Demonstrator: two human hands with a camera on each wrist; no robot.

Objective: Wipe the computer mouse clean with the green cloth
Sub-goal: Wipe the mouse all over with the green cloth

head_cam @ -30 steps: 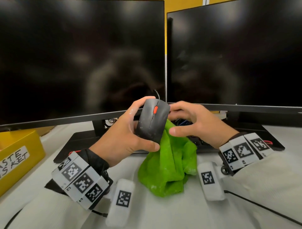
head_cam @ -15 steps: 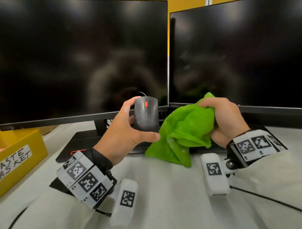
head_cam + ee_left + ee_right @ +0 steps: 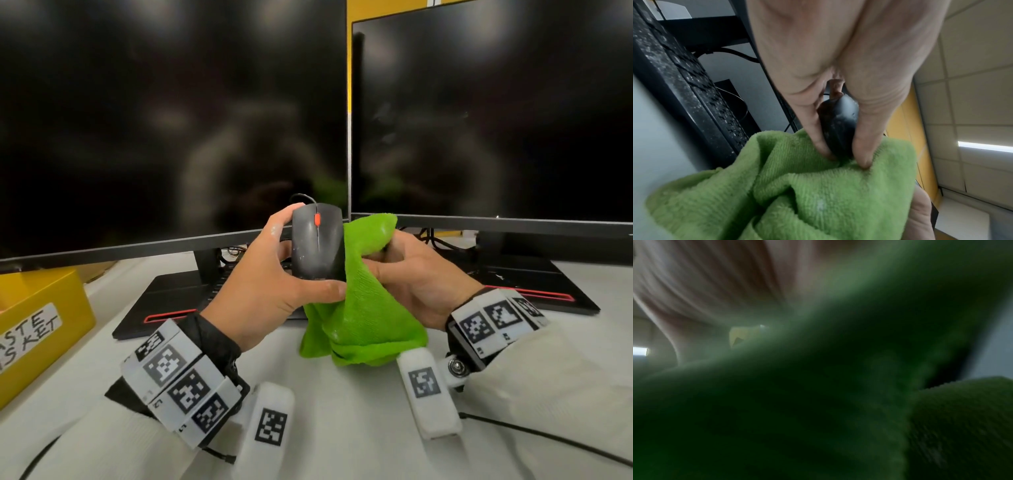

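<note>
A black wired mouse [image 3: 318, 246] with a red scroll wheel is held upright in the air by my left hand [image 3: 274, 277], thumb under its near end and fingers behind it. The green cloth [image 3: 363, 298] is bunched in my right hand [image 3: 411, 274], which presses it against the mouse's right side while the rest hangs to the desk. In the left wrist view my thumb and a finger pinch the mouse [image 3: 838, 123] with the cloth [image 3: 797, 191] right below. The right wrist view is filled by blurred cloth [image 3: 838, 394].
Two dark monitors [image 3: 171, 120] [image 3: 493, 113] stand close behind my hands, their black bases [image 3: 178, 291] on the white desk [image 3: 342, 428]. A dusty black keyboard [image 3: 684, 78] lies beneath the screens. A yellow waste basket [image 3: 37, 315] sits at the left edge.
The mouse has turned from tilted to upright. My right hand lifted the cloth off the desk, swung it out to the right, then brought it back against the mouse's right side.
</note>
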